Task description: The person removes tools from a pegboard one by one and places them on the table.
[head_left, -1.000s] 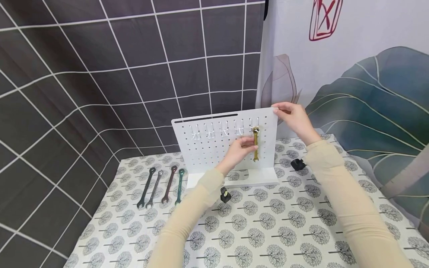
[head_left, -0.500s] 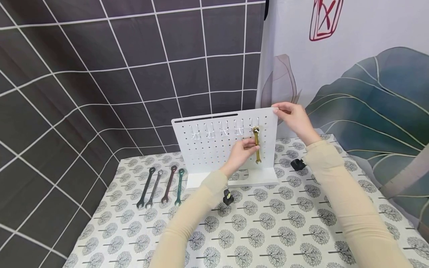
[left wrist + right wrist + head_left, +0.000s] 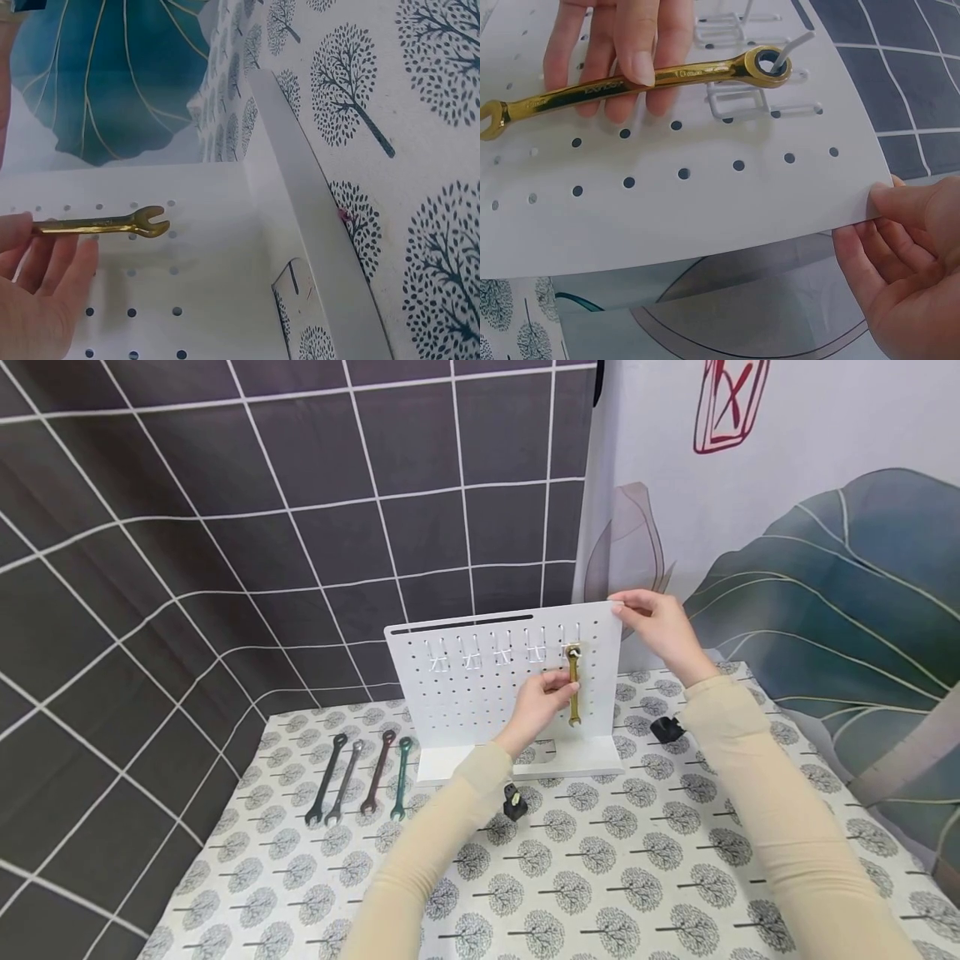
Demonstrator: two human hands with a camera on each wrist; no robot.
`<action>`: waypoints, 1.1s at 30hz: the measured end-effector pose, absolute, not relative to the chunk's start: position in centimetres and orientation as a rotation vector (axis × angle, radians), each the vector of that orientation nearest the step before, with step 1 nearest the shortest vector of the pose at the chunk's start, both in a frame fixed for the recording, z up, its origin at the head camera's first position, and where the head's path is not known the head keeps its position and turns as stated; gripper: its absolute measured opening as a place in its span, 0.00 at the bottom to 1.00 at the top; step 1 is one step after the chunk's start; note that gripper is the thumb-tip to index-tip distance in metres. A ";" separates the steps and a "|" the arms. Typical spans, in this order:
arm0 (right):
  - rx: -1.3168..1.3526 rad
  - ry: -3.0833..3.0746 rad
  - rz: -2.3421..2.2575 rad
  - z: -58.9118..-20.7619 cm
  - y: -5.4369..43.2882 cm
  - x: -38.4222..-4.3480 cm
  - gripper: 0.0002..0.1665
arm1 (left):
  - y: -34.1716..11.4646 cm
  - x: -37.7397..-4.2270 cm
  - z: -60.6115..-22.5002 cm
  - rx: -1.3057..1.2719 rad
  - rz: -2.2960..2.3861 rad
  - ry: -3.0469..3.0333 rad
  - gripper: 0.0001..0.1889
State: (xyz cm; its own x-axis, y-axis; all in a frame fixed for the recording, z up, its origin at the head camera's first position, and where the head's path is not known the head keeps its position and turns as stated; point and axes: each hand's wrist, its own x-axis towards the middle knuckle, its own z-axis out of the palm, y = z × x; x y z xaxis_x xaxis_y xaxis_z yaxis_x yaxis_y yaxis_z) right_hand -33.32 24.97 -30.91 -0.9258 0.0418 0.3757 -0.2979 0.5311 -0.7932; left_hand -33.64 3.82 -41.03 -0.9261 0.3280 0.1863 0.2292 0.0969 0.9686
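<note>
A gold ratcheting combination wrench [image 3: 574,693] hangs upright against the white pegboard [image 3: 480,702], its ring end around the tip of the rightmost white hook [image 3: 795,46]. My left hand [image 3: 536,706] pinches its shaft between thumb and fingers, as the right wrist view shows closely. The wrench's open end [image 3: 152,222] points down toward the board's base. At the board's top right corner, my right hand [image 3: 660,627] grips the edge between thumb and fingers. Several more white hooks [image 3: 502,649] line the board to the left, with nothing on them.
Left of the board, several wrenches lie side by side on the tree-print tablecloth: a black one [image 3: 326,779], a silver one [image 3: 345,782], a dark red one [image 3: 378,772] and a green one [image 3: 402,779]. A dark tiled curtain [image 3: 300,527] stands behind.
The lower end of the gold wrench has swung slightly to the right and down, with my left hand shifting right along with it. My right hand stays on the board's corner.
</note>
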 end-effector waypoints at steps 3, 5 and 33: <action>0.208 -2.430 1.352 -30.9 25.0 -33.3 0.23 | 3.8 -33.7 -41.1 0.566 1.996 2.263 0.14; 0.208 -2.431 1.354 -30.9 25.0 -33.3 0.23 | 3.8 -33.6 -41.1 0.561 2.001 2.268 0.14; 0.225 -2.415 1.350 -31.0 25.1 -33.3 0.22 | 3.9 -32.5 -40.5 0.643 2.011 2.259 0.12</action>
